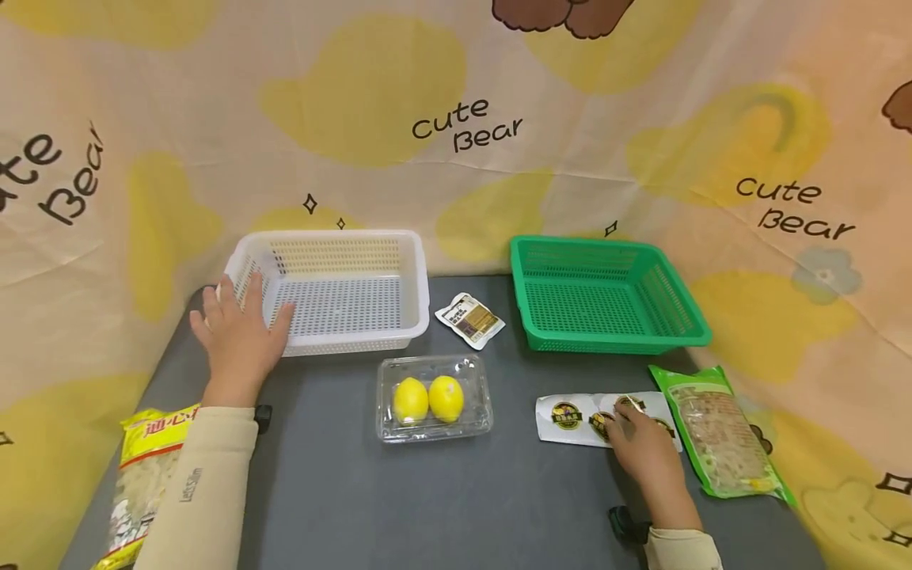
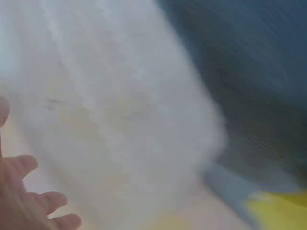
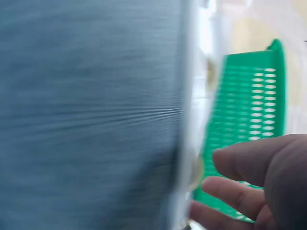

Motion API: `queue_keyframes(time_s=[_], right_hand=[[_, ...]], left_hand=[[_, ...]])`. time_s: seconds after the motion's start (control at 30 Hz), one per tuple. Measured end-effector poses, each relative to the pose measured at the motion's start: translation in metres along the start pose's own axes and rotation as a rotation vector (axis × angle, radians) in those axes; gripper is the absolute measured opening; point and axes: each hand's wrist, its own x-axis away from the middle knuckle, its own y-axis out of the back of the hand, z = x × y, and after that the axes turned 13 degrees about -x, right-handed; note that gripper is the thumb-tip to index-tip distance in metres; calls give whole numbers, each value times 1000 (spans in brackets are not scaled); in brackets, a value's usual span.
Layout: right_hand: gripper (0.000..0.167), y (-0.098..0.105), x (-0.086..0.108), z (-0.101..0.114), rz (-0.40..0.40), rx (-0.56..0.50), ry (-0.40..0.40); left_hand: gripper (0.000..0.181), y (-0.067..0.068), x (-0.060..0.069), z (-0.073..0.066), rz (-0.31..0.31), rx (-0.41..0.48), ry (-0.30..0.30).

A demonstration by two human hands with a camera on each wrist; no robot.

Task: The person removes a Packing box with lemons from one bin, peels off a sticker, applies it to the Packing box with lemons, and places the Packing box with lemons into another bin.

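Note:
My left hand is spread over the left front corner of the white basket; whether it touches the rim I cannot tell. In the left wrist view its fingers are apart beside the blurred basket. The right hand has its fingertips over a white sheet of round black-and-gold stickers; contact is unclear. From the right wrist, thumb and fingers stand apart near the sheet's blurred edge, with the green basket beyond.
A clear box with two lemons lies mid-table. Behind it is a small white packet. The green basket stands at the back right, a green-edged bag at the right. A yellow bag lies partly under the left sleeve.

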Motion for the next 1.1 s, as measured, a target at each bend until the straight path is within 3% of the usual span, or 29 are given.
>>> queue_keyframes(time_s=[0.07, 0.13, 0.27, 0.33, 0.4, 0.5, 0.6, 0.67, 0.77, 0.9, 1.0, 1.1], right_hand=[[48, -3, 3, -6, -3, 28, -4], [45, -6, 4, -9, -26, 48, -1], [43, -9, 5, -10, -59, 77, -10], [43, -10, 5, -10, -65, 92, -12], [42, -10, 4, -11, -69, 93, -7], [43, -11, 3, -11, -64, 88, 0], [43, -13, 2, -11, -61, 84, 6], [43, -14, 2, -11, -69, 89, 8], [42, -14, 2, -10, -93, 91, 20], [41, -12, 3, -8, -104, 93, 21], [41, -11, 3, -8, -104, 92, 13], [40, -11, 3, -8, -110, 81, 11]], left_hand=[[79, 8, 9, -32, -102, 46, -73], [77, 17, 24, -74, -179, 100, -176], [74, 22, 74, -168, -241, 229, -450], [72, 11, 106, -213, -245, 268, -603], [72, -7, 139, -249, -208, 258, -750], [74, -41, 180, -286, -108, 148, -939], [78, -70, 205, -302, 47, 24, -1033], [79, -85, 211, -306, 148, -39, -1027], [81, -98, 209, -310, 302, -82, -983], [85, -107, 200, -310, 525, -62, -927], [86, -110, 197, -308, 619, -53, -906], [86, -111, 195, -306, 635, -60, -905]])
